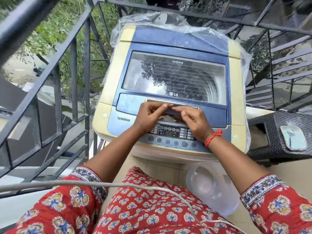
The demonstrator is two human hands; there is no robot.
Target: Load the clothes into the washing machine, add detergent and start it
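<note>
A blue and cream top-loading washing machine (pixel 116 68) stands in front of me with its glass lid (pixel 175 76) down. Through the glass I see the ribbed drum wall; no clothes show. Both my hands rest on the lid's front handle strip (pixel 172 109). My left hand (pixel 150 116) curls its fingers onto the strip from the left. My right hand (pixel 194 121), with a red thread on the wrist, meets it from the right, fingertips touching. Below my hands lies the control panel (pixel 170 132), its display lit. No detergent is visible.
Clear plastic sheeting (pixel 152 19) is pushed back behind the machine. A black metal railing (pixel 55 78) runs close on the left. A dark woven stool (pixel 278 132) stands to the right. A translucent plastic tub (pixel 211 188) sits on the tiled floor by my right side. A grey cord (pixel 101 184) crosses my lap.
</note>
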